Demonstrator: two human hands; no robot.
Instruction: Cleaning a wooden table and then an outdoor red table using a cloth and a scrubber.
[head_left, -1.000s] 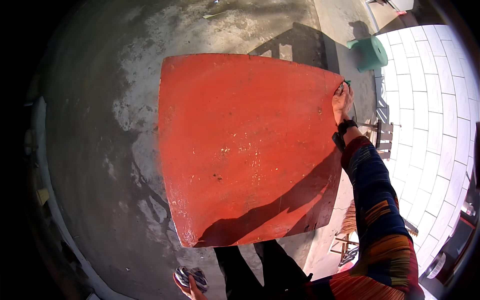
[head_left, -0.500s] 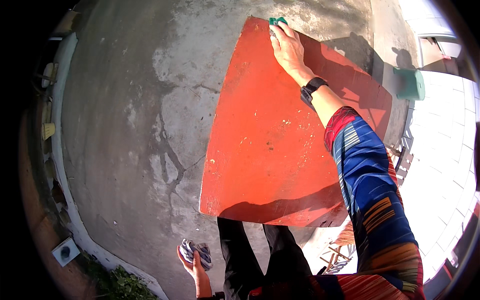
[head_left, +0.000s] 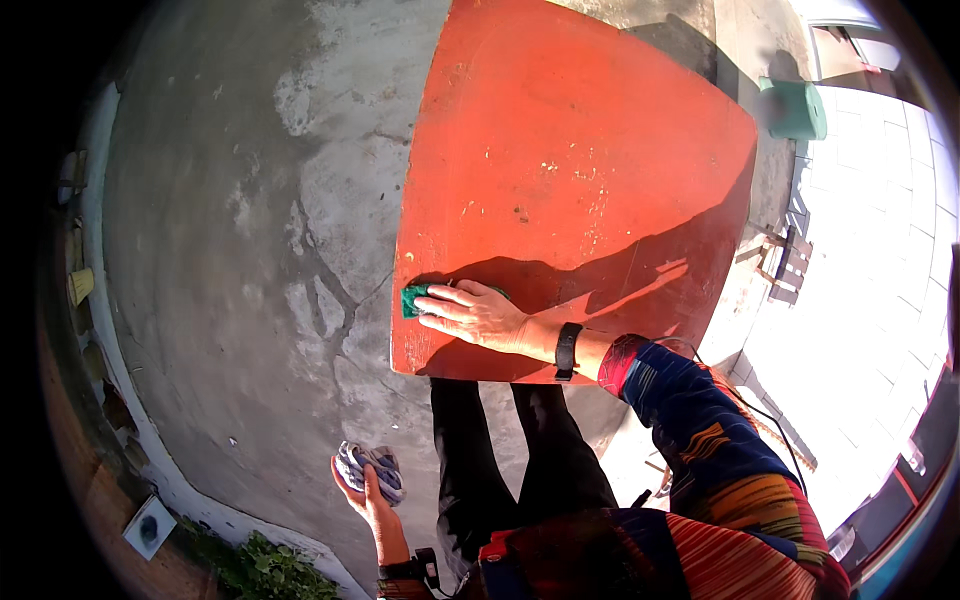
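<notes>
My right hand presses a green scouring pad onto the near left part of a red tabletop. The pad lies mostly under my fingers, with its left end showing by the table's left edge. Specks and pale scuffs mark the red surface. Down at the lower left, my left hand is closed around a crumpled striped cloth, held away from the table beside my leg.
Cracked grey concrete spreads to the left, bounded by a white curb with green plants. A green bucket stands beyond the table's far right corner. White tiles and a small wooden stool are on the right.
My right hand has come from the table's far edge to its near left part with the scouring pad. My left hand still holds the cloth. The whole view has shifted.
</notes>
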